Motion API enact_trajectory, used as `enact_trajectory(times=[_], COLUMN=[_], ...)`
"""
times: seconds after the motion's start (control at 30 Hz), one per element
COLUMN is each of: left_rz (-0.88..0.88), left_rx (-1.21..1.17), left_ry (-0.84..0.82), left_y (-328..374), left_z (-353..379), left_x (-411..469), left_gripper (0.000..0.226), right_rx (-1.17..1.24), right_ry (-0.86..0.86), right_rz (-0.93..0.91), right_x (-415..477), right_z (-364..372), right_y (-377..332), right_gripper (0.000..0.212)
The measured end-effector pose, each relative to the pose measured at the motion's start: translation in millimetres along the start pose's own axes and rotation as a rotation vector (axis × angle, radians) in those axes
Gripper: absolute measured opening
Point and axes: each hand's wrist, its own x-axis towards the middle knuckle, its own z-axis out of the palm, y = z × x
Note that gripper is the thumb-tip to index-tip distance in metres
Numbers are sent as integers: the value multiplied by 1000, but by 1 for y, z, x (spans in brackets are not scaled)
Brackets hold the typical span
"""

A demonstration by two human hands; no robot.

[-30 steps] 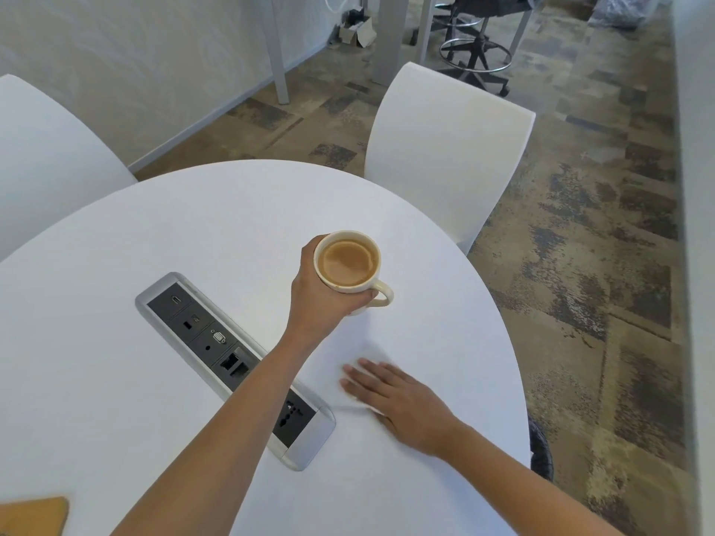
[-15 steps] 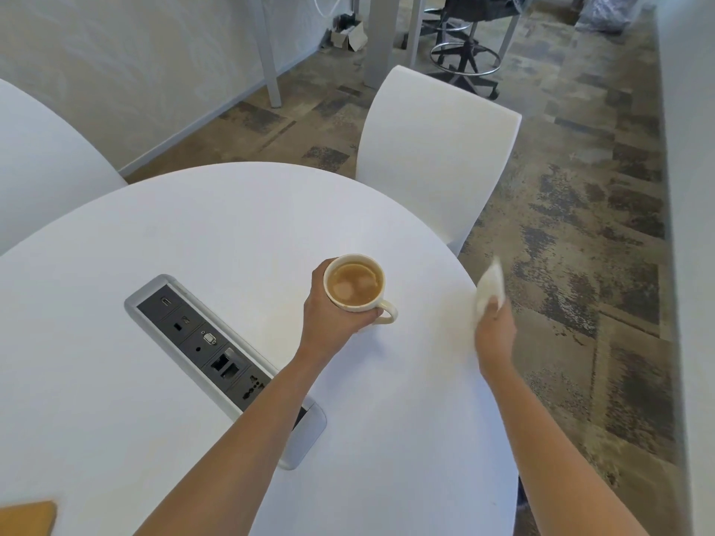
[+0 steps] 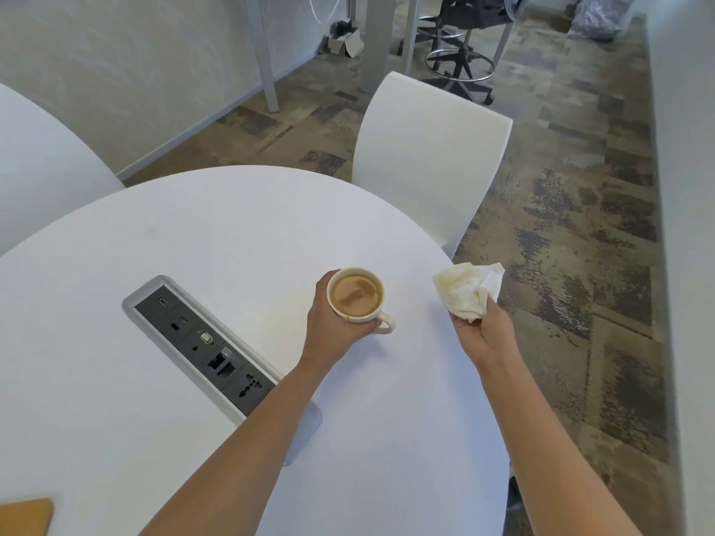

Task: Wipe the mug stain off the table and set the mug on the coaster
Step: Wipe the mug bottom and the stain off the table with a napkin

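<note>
A cream mug [image 3: 358, 297] of milky coffee is held above the white round table [image 3: 216, 226], my left hand [image 3: 332, 323] wrapped around its left side, handle pointing right. My right hand [image 3: 481, 330] holds a crumpled white napkin [image 3: 466, 290] with a light brown stain, raised over the table's right edge. A tan coaster [image 3: 25, 516] lies at the bottom left corner of the view, partly cut off. No stain shows clearly on the tabletop near the mug.
A grey power and data socket strip [image 3: 216, 353] runs diagonally across the table left of my left arm. A white chair [image 3: 429, 156] stands behind the table and another [image 3: 38, 168] at far left. Patterned carpet lies to the right.
My right hand left the tabletop, lifted the napkin to the table's right edge, and now shows its stained side. The mug stays held in my left hand.
</note>
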Motion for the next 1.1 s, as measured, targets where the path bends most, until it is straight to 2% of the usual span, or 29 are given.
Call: enact_trajectory(times=[0.13,0.27,0.33,0.43,0.53,0.73,0.87,1.0,1.1], left_rz=[-12,-70,-111,-113,-107,47,67,66,44], left_rx=[-53,-77,-27,108,234,502,583,689,770], left_ry=[-47,-121,-139,-140,-124,-14,69,133,149], left_y=[-1,-2,-1,-6,-17,-37,-54,-72,-84], left_z=[-1,-4,-9,-22,-40,-88,-133,-183,-220], left_x=[0,1,0,-7,-22,-67,-101,-145,-181], left_gripper=[90,118,131,133,122,67,53,46,44], right_rx=[-3,14,17,13,10,8,-75,-380,-862], right_ry=[-3,-16,-23,-51,-81,-85,-101,-169,-142], right_rz=[16,29,33,32,31,30,39,-11,-174], right_x=[-8,-21,-29,-46,-64,-106,-141,-178,-206], right_z=[2,7,10,12,13,8,-1,-8,-24], right_y=[2,4,5,7,11,30,59,108,160], right_gripper=[34,34,35,35,35,38,33,22,32])
